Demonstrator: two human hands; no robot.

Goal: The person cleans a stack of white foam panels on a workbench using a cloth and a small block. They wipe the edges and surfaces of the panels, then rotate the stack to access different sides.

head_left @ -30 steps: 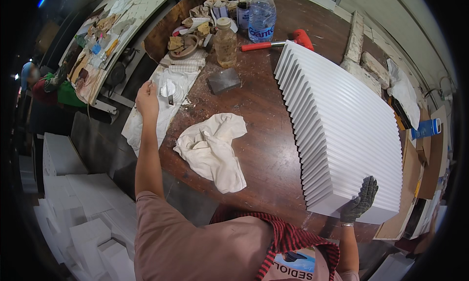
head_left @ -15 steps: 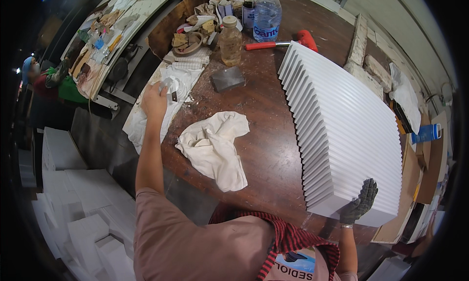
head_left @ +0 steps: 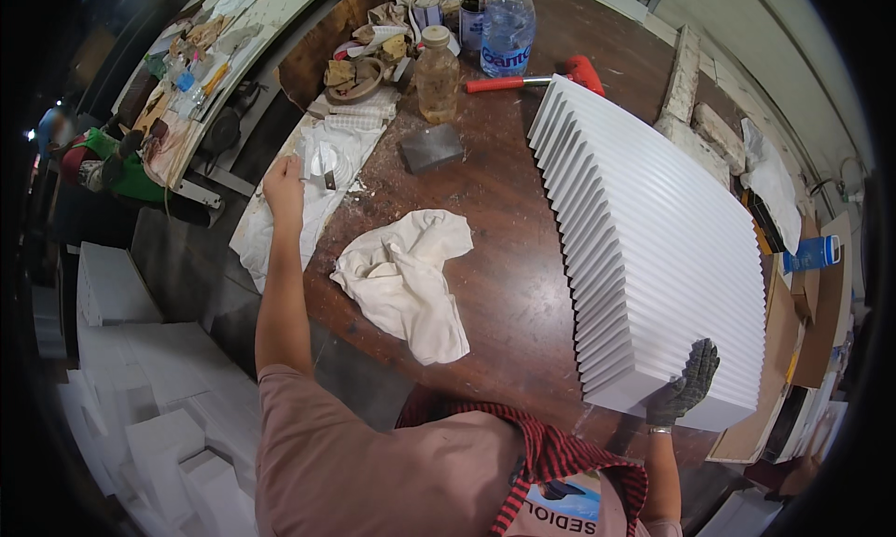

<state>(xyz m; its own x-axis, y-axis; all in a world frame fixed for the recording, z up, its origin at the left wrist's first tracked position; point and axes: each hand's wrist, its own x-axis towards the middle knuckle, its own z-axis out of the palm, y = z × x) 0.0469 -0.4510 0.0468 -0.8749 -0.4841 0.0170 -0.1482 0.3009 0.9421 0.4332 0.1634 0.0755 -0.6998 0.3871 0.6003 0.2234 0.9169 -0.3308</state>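
My bare left hand point(head_left: 284, 187) is closed at the left end of the table. A thin, flat, greyish piece point(head_left: 305, 167) shows at its fingertips; its exact kind is unclear. Beside it, a lump of white paste point(head_left: 324, 156) with a dark flat blade point(head_left: 329, 180) sits on white sheeting point(head_left: 257, 240). My right hand point(head_left: 686, 385), in a dark grey glove, lies flat with fingers stretched on the near end of a large white ribbed block point(head_left: 686, 229). Between my hands rests a crumpled cream cloth point(head_left: 411, 280).
A dark grey block point(head_left: 432, 149), a jar point(head_left: 437, 75), a water bottle point(head_left: 509, 31) and a red-handled hammer point(head_left: 509, 84) stand or lie farther back. White blocks point(head_left: 163, 444) are stacked at lower left. Another person point(head_left: 89, 159) is at the far left.
My left hand has drawn slightly left and up, away from the white paste, with the thin flat piece at its fingers. My right hand stays on the ribbed block.
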